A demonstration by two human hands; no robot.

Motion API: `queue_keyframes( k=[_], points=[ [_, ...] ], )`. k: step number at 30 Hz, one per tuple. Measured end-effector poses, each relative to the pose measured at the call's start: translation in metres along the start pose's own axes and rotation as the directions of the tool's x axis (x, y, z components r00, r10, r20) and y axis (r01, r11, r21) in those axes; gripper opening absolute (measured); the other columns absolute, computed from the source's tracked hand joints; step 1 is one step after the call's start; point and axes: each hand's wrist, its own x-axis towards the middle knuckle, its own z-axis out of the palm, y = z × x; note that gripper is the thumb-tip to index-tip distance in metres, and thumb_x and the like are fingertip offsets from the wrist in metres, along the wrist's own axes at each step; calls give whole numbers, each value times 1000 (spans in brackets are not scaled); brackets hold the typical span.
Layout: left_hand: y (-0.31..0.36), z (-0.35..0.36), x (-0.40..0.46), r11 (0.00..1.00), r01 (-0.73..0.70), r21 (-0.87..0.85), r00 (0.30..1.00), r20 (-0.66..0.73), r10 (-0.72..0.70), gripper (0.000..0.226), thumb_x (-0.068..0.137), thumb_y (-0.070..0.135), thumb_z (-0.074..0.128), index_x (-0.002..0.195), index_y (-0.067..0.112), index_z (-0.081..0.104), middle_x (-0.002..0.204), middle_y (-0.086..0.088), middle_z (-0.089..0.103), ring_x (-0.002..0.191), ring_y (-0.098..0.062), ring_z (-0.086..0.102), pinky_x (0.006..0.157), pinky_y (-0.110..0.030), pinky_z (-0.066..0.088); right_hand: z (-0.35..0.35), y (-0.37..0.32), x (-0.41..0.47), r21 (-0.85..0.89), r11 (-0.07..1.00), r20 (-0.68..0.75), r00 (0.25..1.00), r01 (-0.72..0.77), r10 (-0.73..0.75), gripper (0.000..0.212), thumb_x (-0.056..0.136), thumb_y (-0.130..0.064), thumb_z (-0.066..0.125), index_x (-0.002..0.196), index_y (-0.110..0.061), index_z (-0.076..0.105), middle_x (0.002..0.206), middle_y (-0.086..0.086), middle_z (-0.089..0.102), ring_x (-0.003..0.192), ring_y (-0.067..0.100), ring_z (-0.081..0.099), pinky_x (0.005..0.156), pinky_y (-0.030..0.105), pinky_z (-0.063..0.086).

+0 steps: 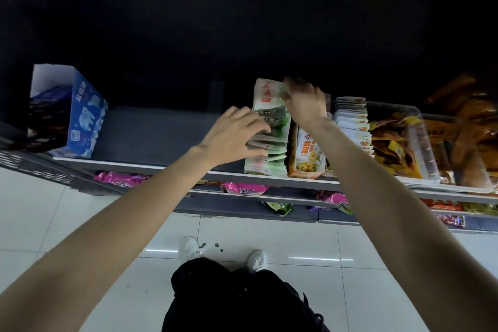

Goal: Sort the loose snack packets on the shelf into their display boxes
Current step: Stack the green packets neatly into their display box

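Nearest the camera, 2 white shoes (223, 253) stand on the pale tiled floor (54, 210), with 2 bare forearms reaching up and away to the shelf (151, 132).

The left hand (234, 137) lies with fingers spread and fairly straight against the front of a row of green and white packets (269, 140) standing in their display box (265, 170); it presses them rather than curling round them. Further back, the right hand (304, 102) pinches the top edge of 1 packet at the rear of that same row, its grip closed on the packet's corner.

The step looks like seating this packet into the row. To do it well, the left hand should keep the front packets leaning forward so a gap stays open, while the right slides its packet straight down behind them, face aligned with the rest, without buckling it.

Counted on this shelf: 1 blue box (83, 118) at the far left, 1 green and white box, 1 orange box (307, 156) just beside it, 1 row of white packets (353, 121), and 1 clear bin (425, 148) of brown packets. Single packets are too many and too overlapped to count. Pink bags (242, 188) show on the lower shelves.
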Motion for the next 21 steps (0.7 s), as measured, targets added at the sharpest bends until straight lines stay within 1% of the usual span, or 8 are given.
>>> queue_keyframes(
  k=[2, 3, 7, 9, 12, 16, 18, 21],
  points=[
    [4, 3, -3, 999, 54, 3, 974, 219, -53, 64, 76, 67, 56, 123, 24, 55, 122, 3, 57, 113, -17, 47, 96, -31, 31, 2, -2, 0, -12, 1000, -2, 1000, 24, -24, 31, 94, -13, 49, 125, -9, 49, 120, 14, 58, 99, 37, 60, 73, 38, 46],
    [6, 3, -1, 998, 70, 6, 964, 256, -69, 66, 75, 68, 57, 126, 25, 53, 124, 4, 56, 115, -16, 46, 98, -31, 29, 3, -2, -1, -15, 999, 12, 999, 39, -38, 31, 95, -14, 48, 125, -9, 48, 117, 15, 59, 98, 38, 60, 73, 38, 46],
    [9, -1, 8, 981, 118, -154, 961, 268, -73, 59, 78, 61, 61, 126, 28, 53, 125, 6, 55, 116, -12, 44, 99, -28, 27, 3, 6, -6, 32, 999, 31, 999, 37, -38, 32, 98, -21, 45, 127, -8, 47, 109, 23, 61, 98, 41, 59, 75, 39, 45],
    [9, -2, 11, 975, 132, -179, 960, 269, -81, 58, 78, 61, 61, 126, 28, 54, 126, 7, 56, 116, -11, 44, 98, -28, 27, 2, 7, -7, 49, 998, 37, 998, 44, -46, 32, 98, -21, 45, 127, -9, 48, 107, 24, 61, 97, 41, 59, 73, 37, 43],
    [8, -3, 12, 985, 110, -137, 951, 303, -64, 58, 79, 57, 61, 129, 29, 51, 128, 7, 54, 118, -11, 43, 100, -29, 27, 0, 6, -8, 22, 999, 56, 997, 49, -51, 33, 99, -23, 43, 129, -11, 46, 108, 22, 61, 98, 40, 59, 71, 36, 41],
    [11, 4, 16, 999, 45, -11, 957, 288, -40, 44, 88, 39, 56, 130, 28, 50, 128, 5, 55, 119, -15, 47, 101, -30, 31, -5, 5, -10, 15, 999, 92, 995, 41, -42, 36, 99, -26, 43, 132, -12, 45, 113, 21, 59, 103, 40, 57, 77, 39, 45],
    [12, 9, 17, 995, 86, 43, 956, 277, -95, 32, 94, 34, 51, 124, 25, 54, 120, 3, 59, 112, -16, 54, 95, -32, 41, -6, 5, -12, 9, 998, 102, 993, 57, -57, 35, 99, -26, 44, 131, -13, 46, 113, 20, 60, 103, 39, 57, 77, 39, 45],
    [10, 8, 25, 975, 198, 104, 960, 180, -214, 23, 98, 25, 44, 105, 20, 65, 98, -1, 67, 89, -22, 65, 70, -34, 52, -5, 9, -20, 81, 993, 111, 989, 87, -96, 33, 98, -24, 44, 128, -13, 50, 110, 19, 62, 100, 39, 59, 76, 40, 46]
  ],
)
